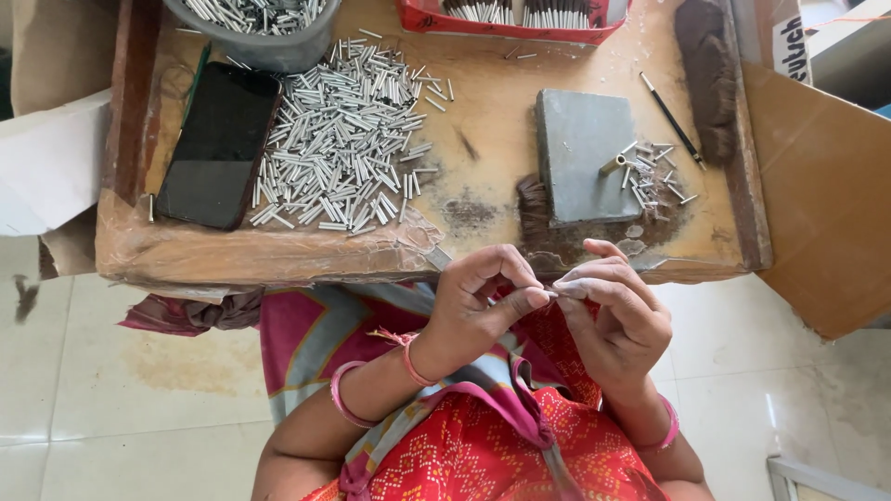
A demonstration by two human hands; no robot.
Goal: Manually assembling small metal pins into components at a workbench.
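My left hand [483, 301] and my right hand [613, 311] meet above my lap, just off the near edge of the low wooden table [483, 199]. Their fingertips pinch together around a small thin piece; it is too small to make out clearly. A large heap of short silver tubes [348, 139] lies on the table's left half. A grey stone slab [585, 153] sits at the right with a few tubes [654, 176] beside it.
A black phone [218, 144] lies left of the heap. A grey bowl of tubes [260, 28] and a red tray [510, 19] stand at the far edge. A thin black stick [673, 121] and a dark brown lump [710, 74] lie at the right. Cardboard [821, 204] flanks the table.
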